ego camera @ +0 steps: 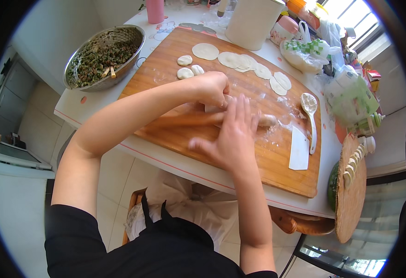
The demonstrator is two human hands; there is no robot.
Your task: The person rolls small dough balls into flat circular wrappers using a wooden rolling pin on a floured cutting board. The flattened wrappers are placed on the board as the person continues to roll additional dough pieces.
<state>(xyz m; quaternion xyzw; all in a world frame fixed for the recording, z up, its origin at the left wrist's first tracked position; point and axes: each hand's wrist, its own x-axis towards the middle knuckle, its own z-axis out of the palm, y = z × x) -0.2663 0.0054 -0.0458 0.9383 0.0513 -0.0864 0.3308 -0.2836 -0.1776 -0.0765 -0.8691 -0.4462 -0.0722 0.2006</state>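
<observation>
My left hand (pixel 215 88) is curled, its fingertips pinching the edge of a thin dough wrapper (pixel 211 108) that is mostly hidden. Under my right palm runs a wooden rolling pin (pixel 189 120), blurred by motion, its floury end (pixel 268 120) showing past my fingers. My right hand (pixel 233 130) lies flat across the pin, fingers straight and thumb apart. Both hands are over a floured wooden board (pixel 175 140). Beyond them lie three small dough pieces, one of them (pixel 185 60) nearest the back, and several rolled wrappers, such as a round one (pixel 205 51) at the back.
At left stands a metal bowl (pixel 139 47) of chopped filling with chopsticks (pixel 112 72). A white scraper (pixel 299 149) and a floury spoon (pixel 313 135) lie at the board's right. Behind are a white canister (pixel 253 24) and plastic bags (pixel 303 52). Dumplings sit on a round board (pixel 350 208) at right.
</observation>
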